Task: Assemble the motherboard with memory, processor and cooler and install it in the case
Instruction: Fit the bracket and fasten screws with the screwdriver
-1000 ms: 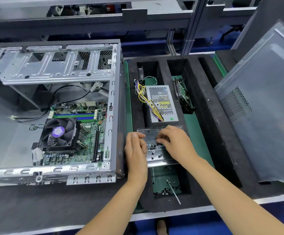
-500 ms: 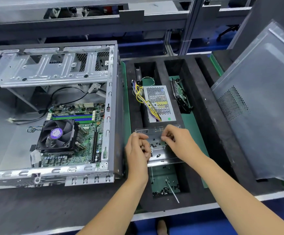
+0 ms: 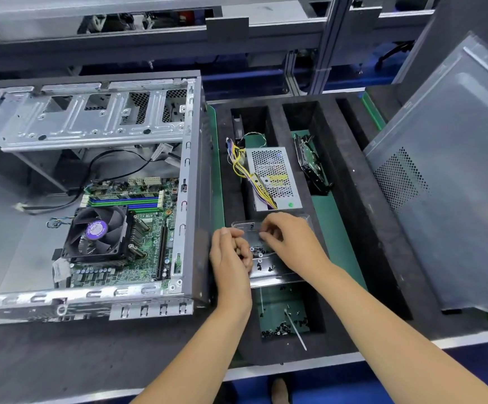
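The open metal case [image 3: 191, 176] lies on its side at the left. Inside it sits the green motherboard [image 3: 149, 255], carrying the black cooler fan [image 3: 97, 231] with a purple label and the memory sticks [image 3: 123, 201]. Both hands hover over a clear plastic screw tray [image 3: 269, 277] in the black foam insert to the right of the case. My left hand [image 3: 231, 258] is curled into a fist at the tray's left edge; its contents are hidden. My right hand [image 3: 292, 243] pinches its fingertips together just above the small black screws [image 3: 258, 253], close to my left fist.
The foam insert [image 3: 353, 205] also holds a perforated power supply [image 3: 271, 176] with yellow wires and a hard drive [image 3: 309, 164] standing on edge. Loose screws [image 3: 280, 329] and a white cable tie [image 3: 296, 333] lie in the near compartment. The case side panel [image 3: 455, 185] leans at the right.
My left hand has closed from flat fingers into a fist. My right hand has lifted slightly off the screw tray and brought its fingertips towards the left hand.
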